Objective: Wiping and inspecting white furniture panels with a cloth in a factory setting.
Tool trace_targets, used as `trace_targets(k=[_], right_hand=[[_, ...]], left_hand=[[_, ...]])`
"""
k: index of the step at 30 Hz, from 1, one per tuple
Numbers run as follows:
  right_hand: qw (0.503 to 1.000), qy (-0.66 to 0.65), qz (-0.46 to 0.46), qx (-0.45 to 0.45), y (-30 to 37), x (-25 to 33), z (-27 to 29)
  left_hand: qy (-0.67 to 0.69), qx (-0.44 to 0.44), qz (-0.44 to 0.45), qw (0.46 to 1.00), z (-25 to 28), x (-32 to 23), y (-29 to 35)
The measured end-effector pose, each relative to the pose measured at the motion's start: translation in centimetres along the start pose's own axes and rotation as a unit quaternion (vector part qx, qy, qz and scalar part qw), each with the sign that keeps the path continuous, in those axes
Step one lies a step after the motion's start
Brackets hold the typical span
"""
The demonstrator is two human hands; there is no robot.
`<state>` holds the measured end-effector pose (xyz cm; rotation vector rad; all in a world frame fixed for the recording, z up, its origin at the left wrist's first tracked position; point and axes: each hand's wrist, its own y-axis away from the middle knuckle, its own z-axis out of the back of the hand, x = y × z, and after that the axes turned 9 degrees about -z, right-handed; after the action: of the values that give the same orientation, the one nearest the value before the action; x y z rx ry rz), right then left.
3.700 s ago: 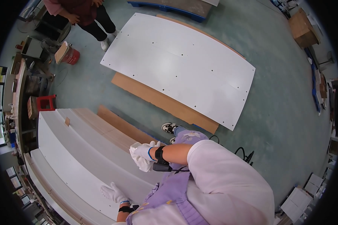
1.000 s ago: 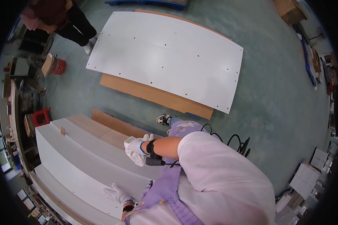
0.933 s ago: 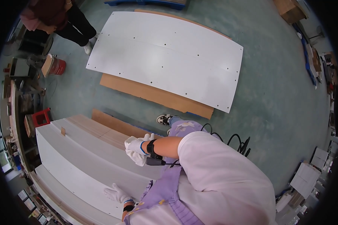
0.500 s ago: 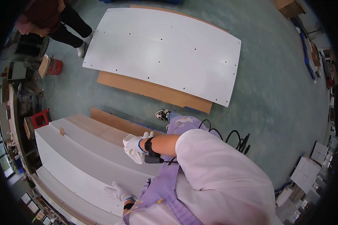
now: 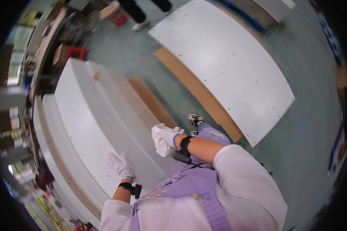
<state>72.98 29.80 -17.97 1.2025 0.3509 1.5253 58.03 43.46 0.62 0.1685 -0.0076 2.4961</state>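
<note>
Both my hands wear white work gloves, with black straps at the wrists. My left hand (image 5: 120, 164) has its fingers spread over a large white panel (image 5: 75, 104); whether it touches the surface cannot be told. To the right, my right hand (image 5: 169, 134) is closed on a crumpled white cloth (image 5: 162, 147). It is near the right side of the stacked white boards (image 5: 115, 92). A small brown piece (image 5: 96, 76) lies on the boards' far end.
A white drilled panel (image 5: 223, 69) rests over brown board (image 5: 204, 92) at right. My shoe (image 5: 195, 119) is on the floor between the stacks. A co-worker's legs (image 5: 135, 11), a red bucket (image 5: 117, 18) and a red stool (image 5: 76, 53) are at the far left.
My view has turned left, so the stacks now slant the other way. More of my left forearm shows. My right hand still holds the cloth.
</note>
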Motion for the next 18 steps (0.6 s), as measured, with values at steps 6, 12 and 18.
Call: trace_targets(k=[6,12,18], right_hand=[[0.924,-0.26,-0.069,0.27,4.0,1.7,6.8],[0.877,-0.253,-0.107,0.394,2.5,0.9,0.0],[0.867,-0.207,-0.128,0.434,1.7,5.3,-2.4]], left_hand=[[0.056,-0.058,0.014,0.997,-3.7,-2.9,1.3],[0.062,-0.112,-0.011,0.992,-11.3,-5.2,2.5],[0.054,-0.119,-0.041,0.991,-8.3,-5.9,1.7]])
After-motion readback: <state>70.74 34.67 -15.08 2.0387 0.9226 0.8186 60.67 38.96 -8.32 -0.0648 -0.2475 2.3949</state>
